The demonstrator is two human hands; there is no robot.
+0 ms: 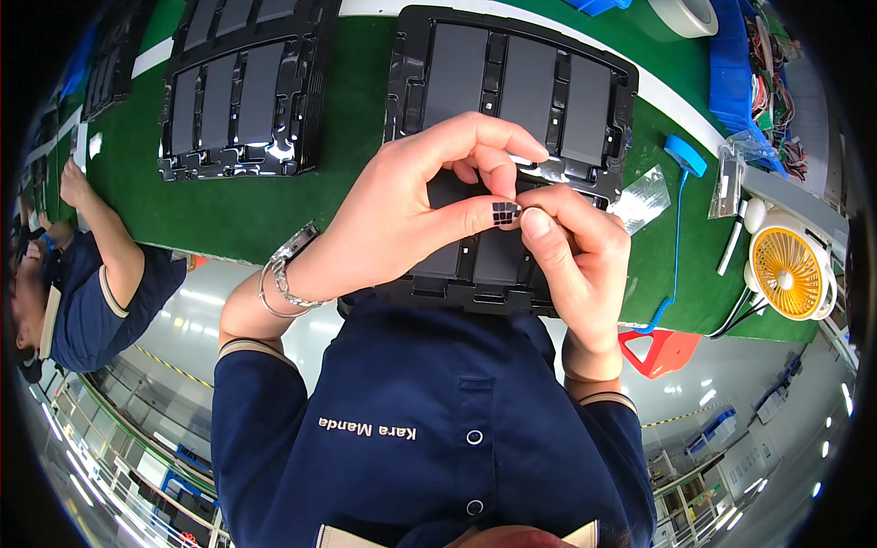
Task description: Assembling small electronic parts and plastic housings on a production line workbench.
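My left hand (438, 187), with a watch and bracelet at the wrist, is raised over black trays. Its index finger reaches out, while its thumb and another finger curl toward each other. A small patch of black squares (505, 213) lies on the thumb near its tip. My right hand (580, 247) meets that thumb tip, its own thumb and index finger pinched together. Whatever sits between the fingertips is hidden or too small to name. Beyond my hands a black plastic tray (630, 100) holds flat dark grey panels (525, 82). Nearest me is another tray part (457, 297), partly covered by my hands.
More black trays with grey panels (212, 100) stand at the left on the green table (365, 119). To the right are a clear plastic bag (644, 196), a blue coiled cord (676, 237), a yellow-and-white fan (786, 269) and blue bins (731, 64). A co-worker (114, 283) works at the far left.
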